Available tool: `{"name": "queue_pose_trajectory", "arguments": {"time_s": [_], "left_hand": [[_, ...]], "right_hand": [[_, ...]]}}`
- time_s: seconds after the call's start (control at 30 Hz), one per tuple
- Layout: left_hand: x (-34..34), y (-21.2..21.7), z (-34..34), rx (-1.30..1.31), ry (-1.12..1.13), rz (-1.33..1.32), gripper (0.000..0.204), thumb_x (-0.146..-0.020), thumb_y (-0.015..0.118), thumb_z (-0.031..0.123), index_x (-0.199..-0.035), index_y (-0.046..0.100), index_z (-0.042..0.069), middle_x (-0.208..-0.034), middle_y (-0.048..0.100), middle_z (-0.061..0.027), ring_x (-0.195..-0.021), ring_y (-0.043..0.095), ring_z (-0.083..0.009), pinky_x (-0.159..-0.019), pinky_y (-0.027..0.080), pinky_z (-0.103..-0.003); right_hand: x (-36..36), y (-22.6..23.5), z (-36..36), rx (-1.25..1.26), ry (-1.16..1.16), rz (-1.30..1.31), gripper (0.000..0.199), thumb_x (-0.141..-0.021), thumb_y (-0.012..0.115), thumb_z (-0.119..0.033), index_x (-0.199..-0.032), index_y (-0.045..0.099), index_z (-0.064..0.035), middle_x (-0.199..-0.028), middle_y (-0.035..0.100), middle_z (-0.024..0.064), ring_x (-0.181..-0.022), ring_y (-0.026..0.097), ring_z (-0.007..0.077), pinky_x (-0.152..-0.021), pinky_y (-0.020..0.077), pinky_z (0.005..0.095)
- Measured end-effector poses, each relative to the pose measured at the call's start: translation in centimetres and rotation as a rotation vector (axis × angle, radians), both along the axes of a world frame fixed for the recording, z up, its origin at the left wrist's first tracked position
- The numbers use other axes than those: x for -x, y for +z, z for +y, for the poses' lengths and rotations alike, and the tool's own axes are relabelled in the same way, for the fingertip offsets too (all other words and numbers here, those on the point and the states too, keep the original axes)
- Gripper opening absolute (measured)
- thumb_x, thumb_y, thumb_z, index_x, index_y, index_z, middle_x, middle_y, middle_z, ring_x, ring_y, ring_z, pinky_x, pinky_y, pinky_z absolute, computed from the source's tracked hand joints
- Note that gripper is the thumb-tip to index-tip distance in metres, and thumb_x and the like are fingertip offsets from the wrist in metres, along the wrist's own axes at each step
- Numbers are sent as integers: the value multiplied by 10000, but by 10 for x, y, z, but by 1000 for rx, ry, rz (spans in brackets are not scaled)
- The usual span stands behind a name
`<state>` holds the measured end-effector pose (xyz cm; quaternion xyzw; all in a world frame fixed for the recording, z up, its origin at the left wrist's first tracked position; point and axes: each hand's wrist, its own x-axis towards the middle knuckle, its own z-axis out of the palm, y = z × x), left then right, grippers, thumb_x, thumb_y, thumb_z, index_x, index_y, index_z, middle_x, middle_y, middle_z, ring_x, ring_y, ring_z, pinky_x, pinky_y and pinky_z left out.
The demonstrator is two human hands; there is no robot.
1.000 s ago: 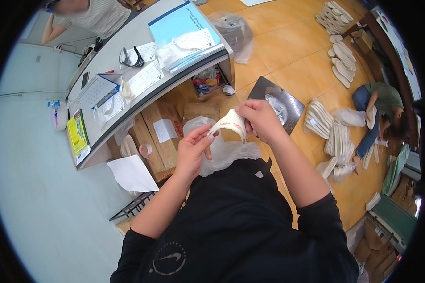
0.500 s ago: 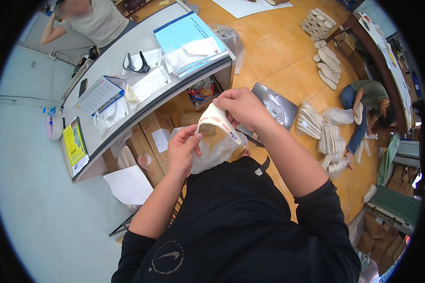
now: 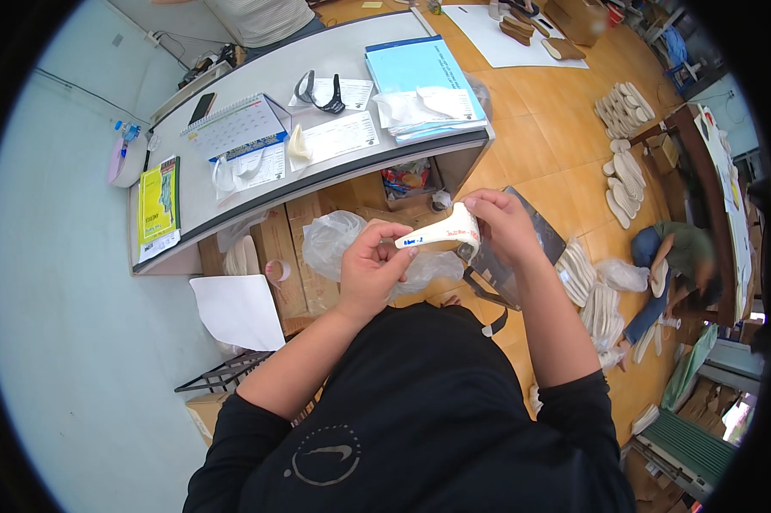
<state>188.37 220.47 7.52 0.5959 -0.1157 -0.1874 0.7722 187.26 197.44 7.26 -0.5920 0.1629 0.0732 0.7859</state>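
Head view, looking down: a person in a black top holds a white shoe insole (image 3: 441,233) at chest height, in front of a grey counter (image 3: 257,184). The left hand (image 3: 370,269) pinches its near end, fingers closed on it. The right hand (image 3: 498,227) grips the far end. A clear plastic bag (image 3: 334,239) lies just beneath.

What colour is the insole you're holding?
White, with small blue and red marks; the insole shows best in the head view, between both hands.
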Motion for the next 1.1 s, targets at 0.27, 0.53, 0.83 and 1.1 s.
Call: {"name": "queue_pose_trajectory", "arguments": {"time_s": [0.27, 0.53, 0.83, 1.1], "left_hand": [[2, 0, 4, 11, 17, -43, 198, -861, 653, -13, -1053, 603, -5, -998, 512, -25, -645, 514, -18, -513, 453, -171], [5, -13, 8, -24, 16, 73, 224, -860, 655, -10, -1076, 604, 17, -957, 593, -24, -672, 562, -33, -504, 469, -186], [7, -37, 23, -139, -22, 106, 216, -857, 670, 29, -1064, 610, 16, -846, 614, -4, -561, 505, -5, -475, 429, -184], [5, -44, 33, -118, -7, 114, 219, -864, 660, 28, -1075, 602, 11, -910, 627, -16, -575, 511, -1, -476, 441, -187]], "right_hand": [[1, -3, 4, -66, -6, -20, 202, -886, 616, -164, -972, 675, 9, -824, 653, 32, -715, 589, 97, -647, 470, 249], [4, -7, 11, -177, -33, -34, 164, -911, 594, -139, -974, 645, 5, -831, 647, 32, -723, 599, 102, -667, 484, 249], [9, -13, 25, -239, 24, 23, 124, -916, 584, -120, -925, 631, -5, -820, 644, 27, -721, 600, 100, -683, 481, 245], [2, -12, 40, -225, 37, 28, 128, -919, 582, -124, -931, 633, -7, -832, 648, 27, -735, 606, 105, -686, 485, 253]]}}
